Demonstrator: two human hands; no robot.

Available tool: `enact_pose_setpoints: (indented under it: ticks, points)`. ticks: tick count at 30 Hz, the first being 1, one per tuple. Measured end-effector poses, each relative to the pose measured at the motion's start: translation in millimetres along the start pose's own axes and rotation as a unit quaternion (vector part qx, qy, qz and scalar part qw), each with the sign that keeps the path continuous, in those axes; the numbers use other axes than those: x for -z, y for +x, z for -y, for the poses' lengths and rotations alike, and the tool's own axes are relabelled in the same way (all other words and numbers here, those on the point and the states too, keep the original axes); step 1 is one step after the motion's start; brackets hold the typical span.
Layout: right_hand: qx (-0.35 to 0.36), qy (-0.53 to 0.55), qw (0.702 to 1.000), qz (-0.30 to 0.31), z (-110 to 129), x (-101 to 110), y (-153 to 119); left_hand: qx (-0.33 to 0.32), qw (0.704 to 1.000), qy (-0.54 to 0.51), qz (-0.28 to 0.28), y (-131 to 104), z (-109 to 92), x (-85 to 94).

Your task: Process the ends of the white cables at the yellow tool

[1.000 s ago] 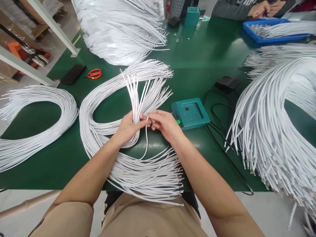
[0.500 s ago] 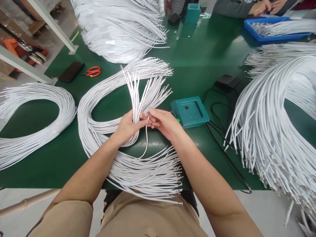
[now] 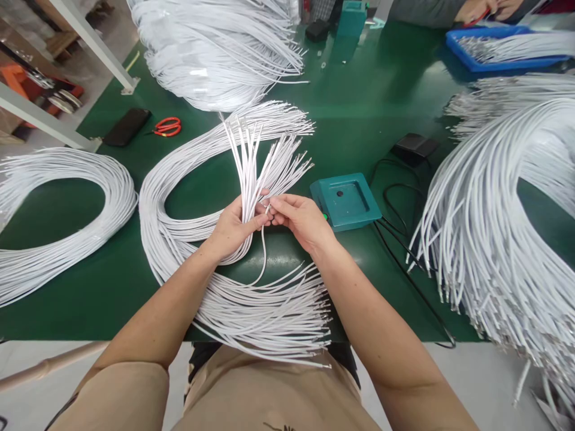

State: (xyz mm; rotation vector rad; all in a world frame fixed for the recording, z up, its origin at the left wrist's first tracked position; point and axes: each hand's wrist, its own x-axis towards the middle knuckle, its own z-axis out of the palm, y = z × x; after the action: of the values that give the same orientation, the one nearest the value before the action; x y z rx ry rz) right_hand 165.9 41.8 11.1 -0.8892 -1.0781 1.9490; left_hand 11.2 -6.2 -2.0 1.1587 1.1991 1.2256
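Cable work, observed with our hands as the centre of the dial, 12 pointing away from the body. Our left hand is curled round a sheaf of slim white round-section cables, their silvery tips fanning upward toward 12. Its thumb extends toward the right; whether it presses on anything is too small to tell. Our right hand has thumb and forefinger pinched at the upper end of a single white flexible cable, which drops from the fingertips toward 6 and bends left in a smooth curve. Its other fingers are folded inward.

We note a thick white C-shaped cable coil lying from 8 to 11, its strands smooth and tightly packed. At 6, a loose white spray of cable ends spreads over the glossy dark green tabletop.

At 3: a teal square-topped box with a shallow recess and a green round button; thin black cords trail from it. Beyond, a large arched white cable bundle.

At 10: red-handled scissors beside a flat black rectangular object. At 11: a bulky heap of shiny white cables. At 2: a blue shallow tray holding more strands.
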Motion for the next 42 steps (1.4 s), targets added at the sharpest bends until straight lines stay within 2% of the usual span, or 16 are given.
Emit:
enact_pose_setpoints:
  ticks: [4,7,9,13,19,21,23,25,28,35,42]
  points:
    - [-0.003,-0.024,1.000,0.011,0,2,0,0.005,1.000,-0.002,0.007,-1,1,2.2]
    - [0.066,-0.153,0.986,-0.024,2,0,-3,0.009,1.000,0.001,0.015,-1,1,2.9]
    - [0.126,-0.264,0.955,-0.059,2,-2,-5,0.013,1.000,-0.001,0.011,-1,1,2.5]
    - [0.211,-0.468,0.854,-0.086,-2,-4,-7,0.042,0.999,-0.032,0.011,-1,-1,2.6]
    - [0.298,-0.697,0.652,-0.002,0,-1,-7,0.161,0.975,-0.154,-0.006,4,-3,8.8]
    - [0.308,-0.732,0.608,-0.002,4,2,-7,0.155,0.977,-0.145,-0.013,6,-2,9.0]
    - [0.301,-0.753,0.583,-0.034,9,7,-7,0.130,0.986,-0.107,-0.020,7,-1,7.7]
    - [0.277,-0.775,0.565,-0.058,13,14,-6,0.105,0.992,-0.060,-0.023,7,1,6.0]
    - [0.243,-0.797,0.552,-0.039,16,23,-5,0.088,0.996,-0.010,-0.018,7,4,4.7]
    - [0.246,-0.785,0.568,-0.027,16,28,-1,0.100,0.994,0.039,-0.009,9,8,5.6]
    - [0.252,-0.780,0.571,-0.035,16,27,3,0.130,0.988,0.075,-0.043,10,7,-1.7]
